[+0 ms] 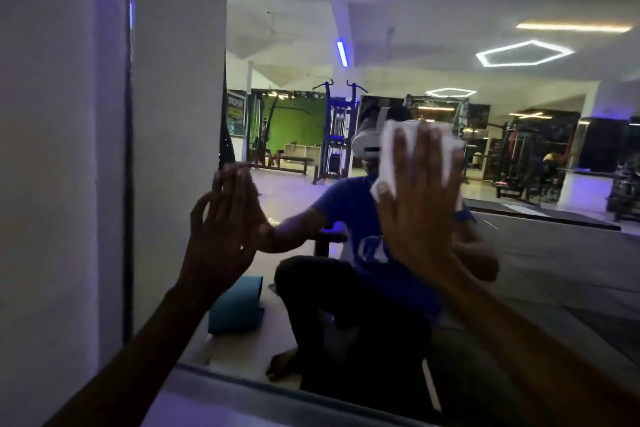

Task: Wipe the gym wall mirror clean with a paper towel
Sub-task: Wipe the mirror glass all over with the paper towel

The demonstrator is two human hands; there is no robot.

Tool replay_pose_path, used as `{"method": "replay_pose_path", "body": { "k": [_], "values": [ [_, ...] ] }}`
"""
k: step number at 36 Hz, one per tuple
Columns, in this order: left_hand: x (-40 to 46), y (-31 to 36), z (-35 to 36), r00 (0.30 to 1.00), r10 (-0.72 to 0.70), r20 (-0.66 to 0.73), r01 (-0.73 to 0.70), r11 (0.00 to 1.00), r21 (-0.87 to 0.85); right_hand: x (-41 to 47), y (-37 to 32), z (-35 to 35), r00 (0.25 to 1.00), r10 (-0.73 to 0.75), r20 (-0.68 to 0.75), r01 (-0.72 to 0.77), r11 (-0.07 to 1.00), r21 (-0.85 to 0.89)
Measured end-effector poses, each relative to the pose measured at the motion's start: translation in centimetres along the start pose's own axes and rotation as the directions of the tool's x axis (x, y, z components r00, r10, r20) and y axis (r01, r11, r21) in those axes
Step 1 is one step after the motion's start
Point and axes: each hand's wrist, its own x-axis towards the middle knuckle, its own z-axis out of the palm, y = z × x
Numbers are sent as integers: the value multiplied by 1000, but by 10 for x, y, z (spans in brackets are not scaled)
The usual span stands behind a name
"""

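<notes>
The wall mirror fills most of the view and reflects a crouching person in a blue shirt and the gym behind. My right hand lies flat with its fingers spread straight, pressing a white paper towel against the glass at the centre right. The towel shows above and to the left of the fingers. My left hand rests on the glass further left, fingers straight and together, touching its own reflection. It holds nothing.
A dark frame edges the mirror on the left, beside a white wall. The mirror's bottom edge runs low across the view. A blue rolled mat and gym machines appear as reflections.
</notes>
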Motion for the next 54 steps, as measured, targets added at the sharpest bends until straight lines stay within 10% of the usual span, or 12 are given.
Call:
{"method": "replay_pose_path", "body": {
  "k": [5, 12, 18, 23, 27, 38, 48, 54],
  "values": [
    [-32, -39, 8, 996, -55, 67, 53, 998, 35, 21, -72, 17, 969, 232, -82, -233, 972, -5],
    [-109, -64, 32, 948, -313, 59, 315, 949, -30, -17, -229, 78, 961, -253, 114, 239, 964, 119],
    [-149, -69, 40, 952, -296, 78, 297, 955, -9, -87, -226, 88, 837, -497, 230, 469, 867, 167],
    [-159, -100, 37, 922, -382, 68, 385, 923, -32, -111, -140, 65, 991, -7, 131, 4, 1000, 18],
    [-183, -119, 39, 960, -263, 96, 258, 964, 61, -118, -153, 64, 955, 287, 80, -284, 958, -44],
    [-251, -142, 42, 950, -186, 252, 154, 978, 143, -211, -313, 127, 866, -442, 235, 357, 874, 331],
    [-283, -147, 49, 940, -155, 305, 102, 978, 180, -283, -163, 97, 959, 4, 285, -26, 997, 76],
    [-286, -141, 51, 937, -185, 297, 153, 980, 129, -258, -273, 122, 938, 266, 221, -289, 954, 79]
  ]
}}
